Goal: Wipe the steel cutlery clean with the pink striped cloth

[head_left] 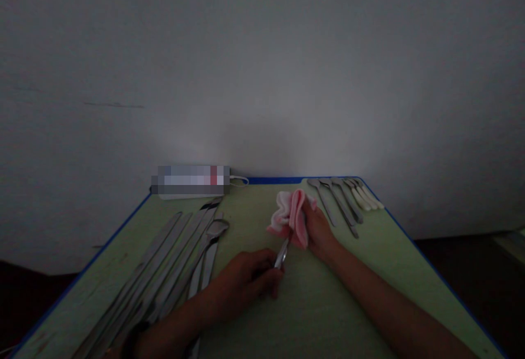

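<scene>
Metal utensil (281,254) is pinched in the left hand (254,276), its far end covered by pink-and-white cloth (296,218), which the right hand (319,227) is gripping.

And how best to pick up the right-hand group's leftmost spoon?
Probably pinch the spoon by its handle's near end, from above: the slim handle lies flat and is apart from the next utensil there, while its bowl sits closer to it.

A grey wall (262,63) with a thin dark mark (115,105) at the left fills the upper frame, above a pale green, blue-edged table (340,304) bearing a partly blurred whitish box (192,183) left of centre, a white cable (240,179) at its right end.
</scene>
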Tool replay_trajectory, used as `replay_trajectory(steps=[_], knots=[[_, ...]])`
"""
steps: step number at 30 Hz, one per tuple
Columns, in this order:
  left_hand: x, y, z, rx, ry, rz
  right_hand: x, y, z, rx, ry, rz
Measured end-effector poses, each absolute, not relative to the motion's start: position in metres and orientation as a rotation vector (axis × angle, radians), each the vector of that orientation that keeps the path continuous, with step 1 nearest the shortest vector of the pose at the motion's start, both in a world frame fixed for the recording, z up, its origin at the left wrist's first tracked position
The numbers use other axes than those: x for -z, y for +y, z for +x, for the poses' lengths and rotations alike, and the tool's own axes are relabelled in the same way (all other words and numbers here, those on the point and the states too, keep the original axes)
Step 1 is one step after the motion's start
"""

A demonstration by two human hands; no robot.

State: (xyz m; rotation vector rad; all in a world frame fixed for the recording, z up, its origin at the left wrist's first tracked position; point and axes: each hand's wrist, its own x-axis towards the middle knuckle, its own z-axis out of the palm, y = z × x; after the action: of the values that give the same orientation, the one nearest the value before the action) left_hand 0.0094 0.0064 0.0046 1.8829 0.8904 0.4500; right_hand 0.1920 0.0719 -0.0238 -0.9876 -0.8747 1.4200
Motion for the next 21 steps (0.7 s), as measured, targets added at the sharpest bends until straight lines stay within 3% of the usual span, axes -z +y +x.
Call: replay_trajectory(steps=[12, 21], knots=[[0.001, 0.007, 0.014, -0.496, 1.111, 1.684, 0.011, 0.035, 0.171, -1.364, -1.225, -1.058], [-0.009, 0.008, 0.012, -0.499, 1.004, 1.848, 0.019, 0.052, 0.174, -1.307, -0.652, -1.125]])
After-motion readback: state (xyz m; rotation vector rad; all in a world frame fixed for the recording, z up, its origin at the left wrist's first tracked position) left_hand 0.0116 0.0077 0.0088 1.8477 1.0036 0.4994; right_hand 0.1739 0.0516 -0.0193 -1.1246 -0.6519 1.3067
